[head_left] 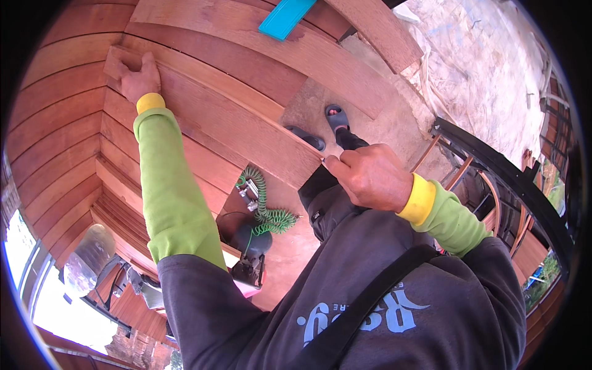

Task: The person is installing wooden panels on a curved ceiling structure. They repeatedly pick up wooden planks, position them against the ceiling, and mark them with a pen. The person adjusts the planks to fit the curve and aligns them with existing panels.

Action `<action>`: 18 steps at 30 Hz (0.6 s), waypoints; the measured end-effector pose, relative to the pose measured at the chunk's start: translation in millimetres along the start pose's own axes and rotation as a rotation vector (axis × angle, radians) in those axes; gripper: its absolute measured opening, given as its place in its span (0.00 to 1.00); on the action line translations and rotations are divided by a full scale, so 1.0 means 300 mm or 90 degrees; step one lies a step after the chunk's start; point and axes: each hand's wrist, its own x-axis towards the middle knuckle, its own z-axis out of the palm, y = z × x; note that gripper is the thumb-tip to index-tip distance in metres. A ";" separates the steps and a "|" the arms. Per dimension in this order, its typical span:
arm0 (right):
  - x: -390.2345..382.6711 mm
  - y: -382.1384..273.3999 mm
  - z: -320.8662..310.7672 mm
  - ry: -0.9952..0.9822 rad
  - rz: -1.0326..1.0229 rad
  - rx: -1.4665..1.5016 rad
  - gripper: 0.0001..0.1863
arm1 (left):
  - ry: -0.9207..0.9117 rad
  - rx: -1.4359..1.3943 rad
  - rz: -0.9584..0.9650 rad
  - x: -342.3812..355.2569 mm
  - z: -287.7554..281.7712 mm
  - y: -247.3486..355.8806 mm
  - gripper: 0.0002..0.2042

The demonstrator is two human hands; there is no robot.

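My left hand (139,80) grips the upper left end of a long reddish wooden board (216,117), which slants down toward the lower right across other planks. At the board's lower right end, my right hand (371,177) is closed in a pinch, with a small, thin tip showing at the thumb near the board's edge. What that small thing is, I cannot make out. Both forearms have green sleeves with yellow cuffs.
A turquoise tool (285,17) lies on a plank. Below the board are a green coiled hose (271,219) and a dark air tank (246,237). My sandalled feet (338,117) stand on concrete. A black metal frame (499,172) and pale sheeting (475,61) are at the right.
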 end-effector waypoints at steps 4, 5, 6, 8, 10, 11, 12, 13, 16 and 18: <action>0.288 0.039 -0.011 0.059 -0.047 -0.032 0.11 | -0.036 0.005 -0.052 -0.005 0.001 0.080 0.43; 0.394 0.039 -0.030 0.079 -0.066 -0.058 0.10 | -0.038 0.013 -0.043 0.000 0.002 0.082 0.43; 0.453 0.036 -0.048 0.093 -0.087 -0.086 0.10 | -0.040 0.020 -0.041 0.006 0.001 0.071 0.43; 0.428 0.027 -0.034 0.099 -0.099 -0.068 0.08 | -0.033 0.031 -0.025 0.008 0.004 0.049 0.43; 0.325 0.029 -0.014 0.063 -0.102 -0.038 0.08 | -0.007 0.026 -0.013 0.006 0.013 0.032 0.42; 0.210 0.031 0.001 0.065 -0.089 -0.023 0.08 | -0.008 0.023 -0.018 0.004 0.010 0.035 0.42; 0.087 0.021 -0.010 -0.032 -0.012 -0.021 0.10 | -0.013 0.020 -0.019 0.002 0.014 0.054 0.42; -0.031 0.020 -0.020 -0.064 0.020 0.006 0.10 | -0.019 0.022 -0.018 -0.001 0.008 0.058 0.42; -0.143 -0.002 -0.036 0.022 0.060 0.014 0.09 | -0.033 0.001 -0.043 0.004 -0.009 0.063 0.42; -0.093 -0.041 -0.048 0.147 0.069 0.045 0.08 | -0.028 0.028 -0.054 0.002 -0.002 0.052 0.42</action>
